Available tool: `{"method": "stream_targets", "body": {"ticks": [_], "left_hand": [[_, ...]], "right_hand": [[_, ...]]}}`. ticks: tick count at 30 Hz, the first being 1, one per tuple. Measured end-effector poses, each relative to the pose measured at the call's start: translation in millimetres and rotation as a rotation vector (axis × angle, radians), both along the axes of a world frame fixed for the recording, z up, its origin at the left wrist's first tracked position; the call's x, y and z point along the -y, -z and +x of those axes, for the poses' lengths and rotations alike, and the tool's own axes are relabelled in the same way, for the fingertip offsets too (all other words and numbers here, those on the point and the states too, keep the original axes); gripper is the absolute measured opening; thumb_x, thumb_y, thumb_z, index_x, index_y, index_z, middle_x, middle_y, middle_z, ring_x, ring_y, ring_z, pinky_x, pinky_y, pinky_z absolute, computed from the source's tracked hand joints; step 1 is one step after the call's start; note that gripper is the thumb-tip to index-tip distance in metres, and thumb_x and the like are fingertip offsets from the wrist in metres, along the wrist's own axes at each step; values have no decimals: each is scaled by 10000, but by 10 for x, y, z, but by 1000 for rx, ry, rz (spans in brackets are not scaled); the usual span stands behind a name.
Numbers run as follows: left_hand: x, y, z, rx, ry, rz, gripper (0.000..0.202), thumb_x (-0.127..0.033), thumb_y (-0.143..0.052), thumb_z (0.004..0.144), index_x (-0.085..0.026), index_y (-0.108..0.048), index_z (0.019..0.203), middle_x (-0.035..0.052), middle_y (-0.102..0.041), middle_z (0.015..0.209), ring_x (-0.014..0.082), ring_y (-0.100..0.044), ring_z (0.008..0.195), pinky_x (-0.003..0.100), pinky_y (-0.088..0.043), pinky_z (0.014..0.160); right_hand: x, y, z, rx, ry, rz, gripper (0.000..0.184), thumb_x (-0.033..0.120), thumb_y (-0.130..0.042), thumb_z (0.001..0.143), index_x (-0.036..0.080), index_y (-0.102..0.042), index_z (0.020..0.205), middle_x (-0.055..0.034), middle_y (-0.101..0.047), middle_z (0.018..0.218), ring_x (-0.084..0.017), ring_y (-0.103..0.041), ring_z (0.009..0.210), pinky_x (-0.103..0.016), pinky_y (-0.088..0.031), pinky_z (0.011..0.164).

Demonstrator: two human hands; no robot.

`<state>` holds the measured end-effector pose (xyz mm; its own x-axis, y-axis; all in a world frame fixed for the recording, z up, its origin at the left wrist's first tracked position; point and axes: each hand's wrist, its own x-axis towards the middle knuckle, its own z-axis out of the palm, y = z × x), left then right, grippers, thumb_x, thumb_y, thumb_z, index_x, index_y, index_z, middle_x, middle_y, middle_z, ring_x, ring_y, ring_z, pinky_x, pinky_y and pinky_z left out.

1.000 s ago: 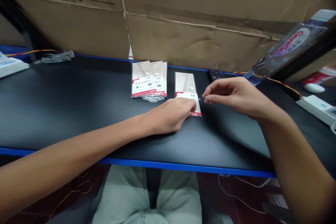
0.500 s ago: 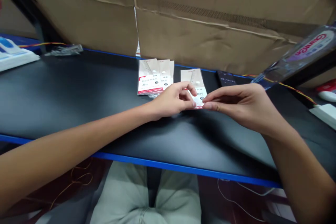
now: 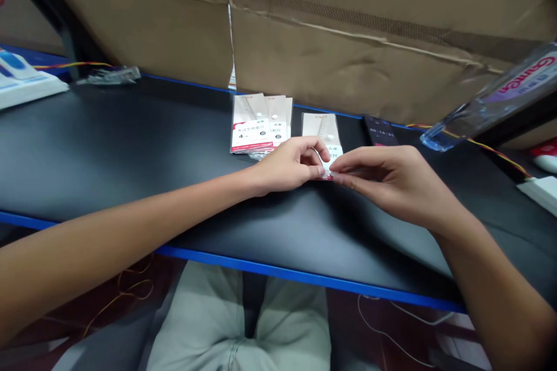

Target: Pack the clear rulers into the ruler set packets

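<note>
- Both hands have closed on the ruler packet [image 3: 321, 129]; the left hand [image 3: 289, 165] and right hand [image 3: 387, 182] pinch narrowly at its near end.
- Risk: a slipping pinch could tear it or knock the packet stack [image 3: 260, 123] on the table [image 3: 108, 145].

The ruler packs [image 3: 261, 122] are glossy clear plastic over smooth paper labels [image 3: 249, 137] (the rulers [image 3: 252, 107] inside could be wood or plastic), lying on a matt black desktop [image 3: 130, 145] before rough brown cardboard [image 3: 348, 40].

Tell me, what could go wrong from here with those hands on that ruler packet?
The ruler packet seems pinched at its lower end by the left hand and right hand, so it might crease or tear. If it slips, it could knock the nearby stack of packets or the phone.
</note>
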<state>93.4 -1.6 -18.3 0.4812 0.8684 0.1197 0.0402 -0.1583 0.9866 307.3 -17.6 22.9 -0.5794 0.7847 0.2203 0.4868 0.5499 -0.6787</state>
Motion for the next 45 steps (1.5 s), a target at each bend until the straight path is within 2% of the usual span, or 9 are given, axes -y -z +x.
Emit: {"method": "stream_targets", "body": {"ticks": [4,9,16,22,32,37,45], "left_hand": [[-8,30,1,-43,4,86,152,-77,-652,829,-145,-627,963,-6,-676,746,113,-623,713,257,-472,700],[-8,57,2,-87,-11,147,157,-65,-637,838,-144,-613,971,7,-689,772,133,-646,759,277,-489,736],[6,61,-14,-200,-67,230,142,-64,-601,854,-159,-587,958,13,-691,797,138,-647,748,256,-474,684],[-10,1,-59,-307,1,265,216,-22,-648,780,-139,-645,962,22,-709,803,128,-637,718,228,-471,629],[43,-139,-134,-435,-37,332,123,-92,-687,762,-142,-776,829,30,-739,753,152,-658,683,271,-486,646],[57,-144,-135,-448,-31,311,154,-81,-667,763,-154,-783,834,19,-731,754,143,-637,666,283,-483,666],[65,-89,-96,-501,-43,366,125,-90,-640,766,-163,-723,824,31,-715,832,165,-632,753,279,-437,626]], "right_hand": [[-19,21,-41,117,-48,191,114,219,-641,937,224,-750,902,-48,-762,908,-213,-688,834,-330,-516,741],[-49,108,-75,193,-72,269,131,196,-571,963,203,-700,942,-69,-712,946,-211,-657,843,-330,-487,738],[-60,196,-98,179,-97,290,111,190,-582,968,217,-689,976,-80,-696,1006,-218,-665,862,-341,-503,739],[-85,263,-96,214,-50,297,72,201,-595,954,206,-648,904,-63,-687,892,-213,-625,764,-351,-476,680],[-61,343,-96,169,-19,273,46,220,-623,952,216,-646,913,-25,-673,863,-179,-603,735,-315,-456,639],[13,395,-90,164,-14,350,49,204,-607,968,217,-631,928,-30,-678,871,-181,-619,749,-310,-465,651],[60,434,-111,190,5,498,55,182,-592,977,230,-611,998,-40,-700,897,-196,-653,761,-315,-474,646]]}}
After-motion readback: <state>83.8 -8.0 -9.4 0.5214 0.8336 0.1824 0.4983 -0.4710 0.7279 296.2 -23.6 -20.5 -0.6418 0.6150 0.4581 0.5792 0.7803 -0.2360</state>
